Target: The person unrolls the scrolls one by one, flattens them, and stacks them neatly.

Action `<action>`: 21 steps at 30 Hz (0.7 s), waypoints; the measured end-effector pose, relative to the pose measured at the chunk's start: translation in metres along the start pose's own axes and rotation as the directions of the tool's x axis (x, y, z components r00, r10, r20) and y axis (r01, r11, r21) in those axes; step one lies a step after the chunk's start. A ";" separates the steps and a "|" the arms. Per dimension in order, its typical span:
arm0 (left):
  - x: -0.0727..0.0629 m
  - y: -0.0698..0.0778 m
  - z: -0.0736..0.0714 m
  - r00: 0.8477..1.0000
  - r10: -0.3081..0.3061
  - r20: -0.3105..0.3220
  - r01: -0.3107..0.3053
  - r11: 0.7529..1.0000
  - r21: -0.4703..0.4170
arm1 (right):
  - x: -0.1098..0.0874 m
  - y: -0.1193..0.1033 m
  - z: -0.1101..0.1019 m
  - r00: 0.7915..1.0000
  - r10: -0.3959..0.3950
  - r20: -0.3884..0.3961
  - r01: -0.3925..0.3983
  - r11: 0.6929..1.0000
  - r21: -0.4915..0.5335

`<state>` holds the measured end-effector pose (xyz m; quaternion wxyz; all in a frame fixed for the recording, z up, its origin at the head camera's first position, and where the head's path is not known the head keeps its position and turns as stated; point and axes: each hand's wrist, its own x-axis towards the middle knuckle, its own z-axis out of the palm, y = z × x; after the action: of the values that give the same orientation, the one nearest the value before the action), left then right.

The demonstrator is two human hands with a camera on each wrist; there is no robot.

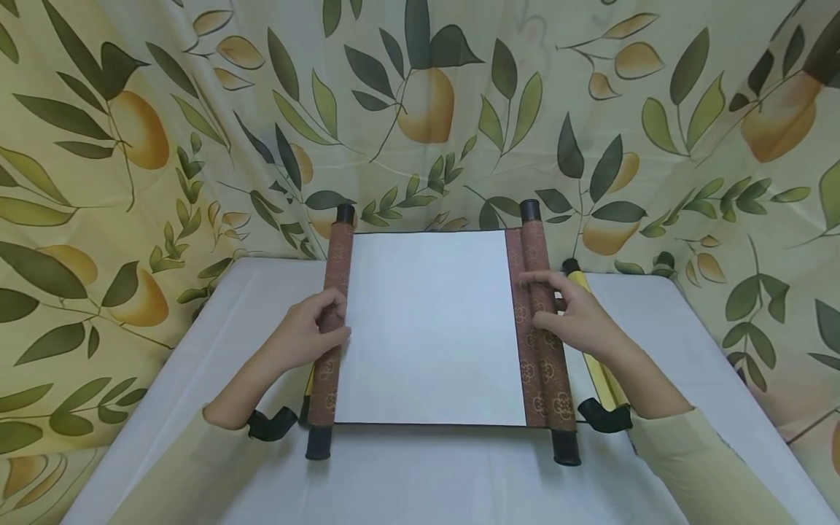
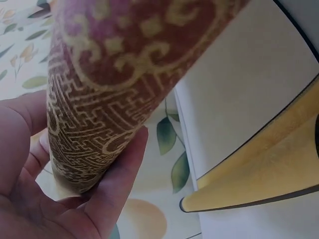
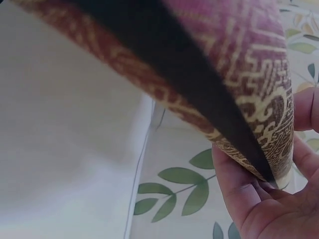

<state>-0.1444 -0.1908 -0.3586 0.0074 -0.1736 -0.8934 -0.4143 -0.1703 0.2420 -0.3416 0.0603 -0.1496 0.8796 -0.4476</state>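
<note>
A partly unrolled hanging scroll with a blank white sheet [image 1: 433, 328] spans the space between both hands. Its left roll [image 1: 326, 394] and right roll [image 1: 553, 379] are covered in reddish-brown patterned cloth and end in black knobs. My left hand [image 1: 305, 328] grips the left roll around its middle, thumb toward the sheet. On the other side my right hand [image 1: 577, 310] holds the right roll, thumb on the near part and fingers across the top. Wrist views show fingers [image 2: 122, 174] and fingers [image 3: 234, 186] curved round the patterned cloth. Part of a yellow-edged scroll [image 1: 604, 383] shows underneath.
A white cloth covers the table [image 1: 433, 481]. In the left wrist view, the lower scroll's yellow roll [image 2: 254, 189] lies beside a pale sheet [image 2: 244, 84]. Behind the table hangs a leaf-and-fruit patterned curtain [image 1: 275, 182]. A black device [image 1: 272, 424] sits at the left wrist.
</note>
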 end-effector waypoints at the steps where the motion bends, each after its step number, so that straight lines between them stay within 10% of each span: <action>1: 0.000 0.000 -0.001 1.000 -0.001 0.000 0.001 1.000 0.004 | 0.000 0.000 0.000 1.000 0.001 0.001 -0.001 1.000 -0.001; 21: -0.005 -0.008 -0.013 1.000 0.012 0.015 -0.014 0.995 0.102 | -0.002 -0.001 -0.004 0.999 0.040 -0.002 -0.040 0.998 -0.050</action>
<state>-0.1442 -0.2066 -0.3570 0.0127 -0.1817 -0.9122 -0.3670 -0.1688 0.2450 -0.3381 0.0648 -0.1333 0.8934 -0.4241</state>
